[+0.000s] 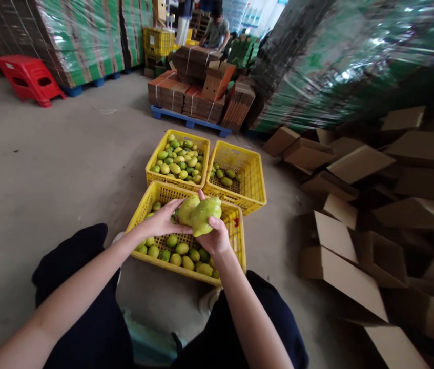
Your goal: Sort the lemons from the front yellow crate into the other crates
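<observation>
Where the front lemon (208, 215) and rear lemon (188, 208) are: raised together over the near yellow crate (240, 243).
Left hand (167, 218): curved, fingers gripping the rear lemon from 9 o'clock.
Right hand (217, 236): closed around the front lemon from 5 o'clock; whether it also bears the rear one, I cannot tell.
Near-crate lemons (182, 248): loose, partly hidden by hands.
12 o'clock crate (154, 177): well covered with yellow-green lemons.
1 o'clock crate (253, 164): only some, towards 9 o'clock.
Progress: seemingly midway; all three crates hold fruit, unevenly; which is filling cannot be told.
</observation>
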`<move>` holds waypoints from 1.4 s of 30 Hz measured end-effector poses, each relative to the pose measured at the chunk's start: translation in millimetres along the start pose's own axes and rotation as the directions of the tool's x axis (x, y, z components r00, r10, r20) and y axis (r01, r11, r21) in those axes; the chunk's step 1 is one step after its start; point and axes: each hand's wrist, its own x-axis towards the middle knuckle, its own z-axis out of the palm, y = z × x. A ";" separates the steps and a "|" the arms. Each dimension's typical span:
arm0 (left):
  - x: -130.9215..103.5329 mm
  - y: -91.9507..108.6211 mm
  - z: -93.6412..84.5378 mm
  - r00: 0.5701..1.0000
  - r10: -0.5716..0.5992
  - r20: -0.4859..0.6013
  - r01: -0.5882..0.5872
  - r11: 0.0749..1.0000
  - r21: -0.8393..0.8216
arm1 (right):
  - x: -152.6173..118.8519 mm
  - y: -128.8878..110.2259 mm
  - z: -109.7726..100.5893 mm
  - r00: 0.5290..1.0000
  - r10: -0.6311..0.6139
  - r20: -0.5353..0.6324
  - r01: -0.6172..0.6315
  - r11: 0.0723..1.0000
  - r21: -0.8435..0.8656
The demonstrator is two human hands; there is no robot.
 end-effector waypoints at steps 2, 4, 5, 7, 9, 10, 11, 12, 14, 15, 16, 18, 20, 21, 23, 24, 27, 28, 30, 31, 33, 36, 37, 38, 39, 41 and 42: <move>1.3 -9.6 3.4 0.993 0.083 -0.079 -0.076 0.994 0.083 | 3.7 2.2 0.6 1.000 -0.005 0.016 0.004 0.999 0.045; 3.1 -14.5 3.4 0.976 0.159 -0.146 -0.135 0.977 0.164 | 6.8 3.2 1.7 1.000 -0.011 0.025 0.009 0.997 0.082; 4.2 -15.2 2.7 0.965 0.195 -0.174 -0.160 0.967 0.197 | 8.1 3.1 2.2 1.000 -0.014 0.022 0.012 0.996 0.092; 6.5 -13.7 1.6 0.948 0.236 -0.213 -0.191 0.958 0.211 | 10.4 2.2 2.3 0.999 -0.034 -0.008 0.035 0.996 0.088; 8.3 -9.8 2.3 0.946 0.226 -0.231 -0.193 0.969 0.154 | 13.0 1.3 1.3 0.996 -0.068 -0.064 0.072 0.995 0.063; 8.9 -7.5 3.5 0.949 0.209 -0.237 -0.188 0.976 0.107 | 14.5 1.1 0.3 0.992 -0.082 -0.093 0.087 0.995 0.050; 9.1 -5.1 4.9 0.951 0.191 -0.242 -0.183 0.982 0.057 | 16.1 1.2 -0.8 0.989 -0.093 -0.117 0.098 0.995 0.036; 9.0 -2.9 6.5 0.952 0.178 -0.248 -0.181 0.983 0.011 | 17.7 1.5 -2.0 0.985 -0.104 -0.138 0.108 0.994 0.018; 8.1 0.8 9.3 0.950 0.174 -0.260 -0.192 0.980 -0.046 | 20.7 2.9 -4.7 0.974 -0.145 -0.172 0.139 0.989 -0.046; 7.4 2.0 10.2 0.946 0.182 -0.267 -0.203 0.978 -0.050 | 21.8 3.8 -6.3 0.966 -0.180 -0.188 0.164 0.982 -0.098; 6.7 2.7 10.6 0.943 0.193 -0.272 -0.212 0.976 -0.043 | 22.6 4.7 -7.9 0.955 -0.221 -0.199 0.191 0.968 -0.161; 5.7 2.0 10.0 0.942 0.195 -0.275 -0.207 0.978 -0.015 | 23.5 6.6 -11.0 0.935 -0.296 -0.193 0.229 0.924 -0.307; 5.4 -1.1 8.4 0.948 0.164 -0.274 -0.171 0.985 -0.002 | 23.8 8.7 -13.5 0.925 -0.348 -0.153 0.250 0.860 -0.444; 5.3 -3.1 7.7 0.952 0.141 -0.271 -0.147 0.989 -0.002 | 23.8 10.0 -14.4 0.918 -0.372 -0.135 0.261 0.825 -0.501; 4.8 -6.6 6.6 0.961 0.083 -0.264 -0.087 0.996 -0.001 | 24.2 13.2 -15.3 0.895 -0.428 -0.124 0.283 0.760 -0.585; 4.3 -7.6 6.4 0.965 0.046 -0.258 -0.048 0.999 -0.001 | 24.6 15.0 -15.4 0.883 -0.451 -0.132 0.286 0.739 -0.610; 1.9 -6.2 6.0 0.962 -0.076 -0.262 0.073 0.997 -0.023 | 27.3 19.6 -14.7 0.875 -0.448 -0.184 0.250 0.742 -0.622; 1.1 -4.4 5.7 0.955 -0.104 -0.277 0.099 0.995 -0.035 | 28.7 20.5 -14.3 0.882 -0.426 -0.199 0.228 0.757 -0.612; 0.1 -0.1 4.4 0.940 -0.140 -0.311 0.127 0.990 -0.062 | 31.8 21.1 -13.4 0.894 -0.379 -0.237 0.177 0.787 -0.591; -0.2 2.0 3.5 0.934 -0.153 -0.323 0.134 0.988 -0.081 | 33.5 20.9 -13.0 0.897 -0.359 -0.260 0.152 0.801 -0.579; -0.4 5.0 2.1 0.931 -0.171 -0.322 0.135 0.982 -0.131 | 36.6 20.0 -12.5 0.896 -0.322 -0.305 0.115 0.832 -0.542; -0.4 6.5 1.9 0.945 -0.177 -0.275 0.118 0.969 -0.219 | 39.3 18.0 -12.3 0.892 -0.291 -0.345 0.093 0.867 -0.489; -0.5 6.8 2.3 0.950 -0.176 -0.256 0.115 0.964 -0.238 | 39.1 17.1 -12.3 0.892 -0.291 -0.346 0.092 0.865 -0.492; -0.6 7.4 2.8 0.954 -0.177 -0.242 0.115 0.961 -0.249 | 38.1 16.0 -12.2 0.894 -0.296 -0.337 0.093 0.857 -0.506; -0.8 8.3 3.3 0.955 -0.179 -0.237 0.117 0.960 -0.254 | 36.2 14.6 -12.0 0.898 -0.301 -0.321 0.095 0.845 -0.526; -1.6 11.6 3.5 0.955 -0.177 -0.237 0.117 0.962 -0.247 | 30.0 10.9 -11.4 0.913 -0.305 -0.270 0.105 0.816 -0.569; -2.1 13.7 3.3 0.959 -0.168 -0.230 0.110 0.964 -0.242 | 25.9 8.6 -11.2 0.920 -0.307 -0.245 0.112 0.803 -0.585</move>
